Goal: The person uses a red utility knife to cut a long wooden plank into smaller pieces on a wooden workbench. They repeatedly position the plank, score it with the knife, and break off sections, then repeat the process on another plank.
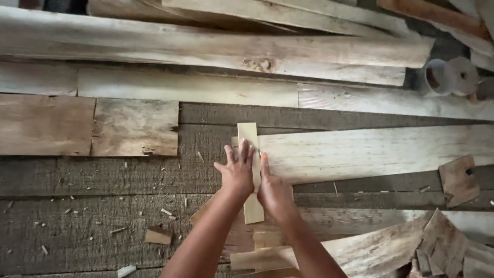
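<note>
One narrow wooden strip point(251, 170) lies upright in the view, running from the upper edge of a wide pale plank point(375, 152) down past both hands. Two hands work on it. The left hand point(237, 172) lies flat on the strip with fingers spread, pressing it down. The right hand point(274, 191) sits just beside the strip's right edge, forefinger stretched forward along it; something small shows at the fingertip, too small to tell what, and I cannot tell whether this hand grips anything. Both forearms come up from the bottom edge, close together.

The table point(103, 221) is rough grey boards scattered with wood chips. Two short brown boards point(87, 126) lie side by side at left. Several long planks point(206, 49) are stacked along the top. Two pale round spools point(447, 76) rest at upper right. One small notched offcut point(458, 180) lies at right, one small block point(158, 236) at lower left, and a pile of bark-edged slabs point(411, 247) fills the lower right. Open board surface lies left of the hands
</note>
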